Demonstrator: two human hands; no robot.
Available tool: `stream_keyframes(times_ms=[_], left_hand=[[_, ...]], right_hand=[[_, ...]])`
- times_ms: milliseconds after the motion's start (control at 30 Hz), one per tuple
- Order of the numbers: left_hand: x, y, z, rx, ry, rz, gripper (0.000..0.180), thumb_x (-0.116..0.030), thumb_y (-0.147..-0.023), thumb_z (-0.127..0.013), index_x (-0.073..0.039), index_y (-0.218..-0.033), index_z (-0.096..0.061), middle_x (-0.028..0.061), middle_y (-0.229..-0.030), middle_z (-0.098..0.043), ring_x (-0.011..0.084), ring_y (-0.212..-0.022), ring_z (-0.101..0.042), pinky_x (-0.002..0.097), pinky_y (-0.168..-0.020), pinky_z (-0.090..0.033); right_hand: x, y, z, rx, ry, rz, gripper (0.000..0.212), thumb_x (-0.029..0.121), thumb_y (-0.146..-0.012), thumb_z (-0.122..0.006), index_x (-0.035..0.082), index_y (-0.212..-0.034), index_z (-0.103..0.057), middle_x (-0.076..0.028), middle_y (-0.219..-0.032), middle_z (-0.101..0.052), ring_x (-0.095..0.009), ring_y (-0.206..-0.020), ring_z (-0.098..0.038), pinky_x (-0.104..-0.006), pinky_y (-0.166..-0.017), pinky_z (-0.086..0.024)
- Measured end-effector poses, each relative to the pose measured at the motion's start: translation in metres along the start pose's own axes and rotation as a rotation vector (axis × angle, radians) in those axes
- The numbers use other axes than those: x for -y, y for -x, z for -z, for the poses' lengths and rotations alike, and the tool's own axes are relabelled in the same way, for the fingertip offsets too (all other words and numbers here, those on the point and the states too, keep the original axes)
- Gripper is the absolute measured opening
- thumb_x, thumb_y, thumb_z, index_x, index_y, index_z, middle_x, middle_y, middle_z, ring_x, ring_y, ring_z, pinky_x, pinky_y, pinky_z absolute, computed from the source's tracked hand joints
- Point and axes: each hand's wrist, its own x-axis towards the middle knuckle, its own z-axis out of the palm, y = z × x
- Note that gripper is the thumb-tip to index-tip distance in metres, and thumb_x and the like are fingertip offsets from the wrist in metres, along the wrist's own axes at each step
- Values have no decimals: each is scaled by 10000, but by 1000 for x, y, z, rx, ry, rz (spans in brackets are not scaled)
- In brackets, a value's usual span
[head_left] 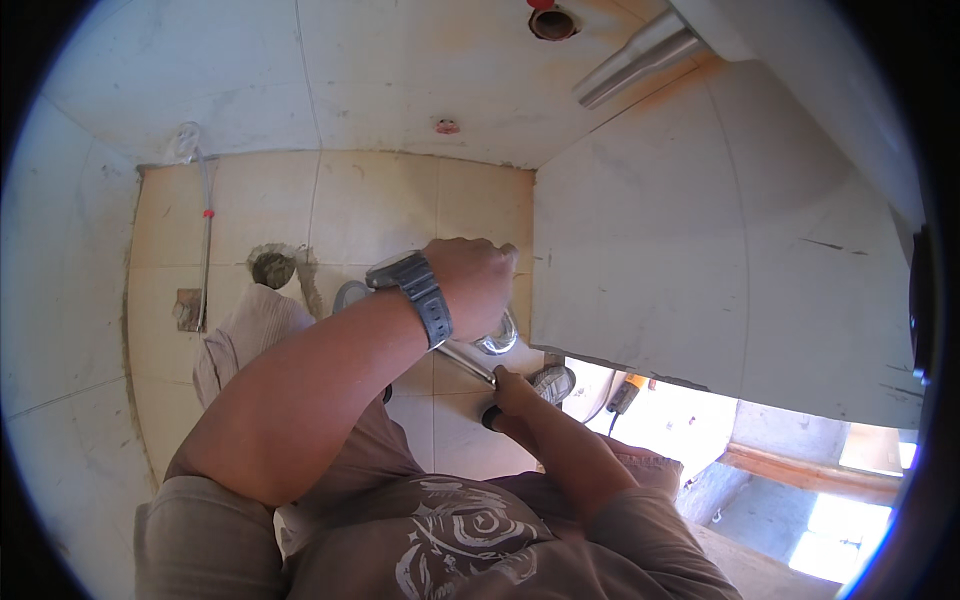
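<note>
A bent chrome drain pipe (pixel 497 342) is between my two hands, above the tiled floor. My left hand (pixel 472 285), with a dark watch on its wrist, is closed over the upper part of the bend; its fingers are mostly hidden behind the back of the hand. Lower down, my right hand (pixel 513 391) is closed at the end of the straight chrome tube (pixel 468 362), which slants down to the right. Part of that tube is covered by my left wrist. A grey rounded piece (pixel 350 297) shows beyond the watch, too covered to identify.
A chrome tube (pixel 640 60) projects below a white fixture (pixel 790 30) at upper right, near an open pipe hole (pixel 553 24). A rough floor hole (pixel 273 267) and a flexible hose (pixel 207 245) are at left. A yellow-and-grey power tool (pixel 625 394) lies beyond the right-hand wall edge.
</note>
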Motion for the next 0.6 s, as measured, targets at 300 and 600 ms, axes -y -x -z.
stream_keyframes(times_ms=[300,600], left_hand=[[0,-5,-15,-20,-38,10,381,-116,-790,-706,20,-1133,-615,218,-971,-729,394,-900,-752,497,-788,-602],[1,-6,-13,92,-37,96,437,-210,-795,-780,-12,-1152,-623,200,-1015,-728,373,-933,-759,496,-829,-589]], right_hand=[[77,-82,34,-87,-11,-164,409,243,-928,-721,56,-1278,-618,-233,-1288,-674,-385,-1191,-674,-496,-986,-553],[95,-131,39,-9,97,-228,364,232,-924,-727,49,-1223,-632,-227,-1203,-693,-371,-1129,-693,-484,-941,-559]])
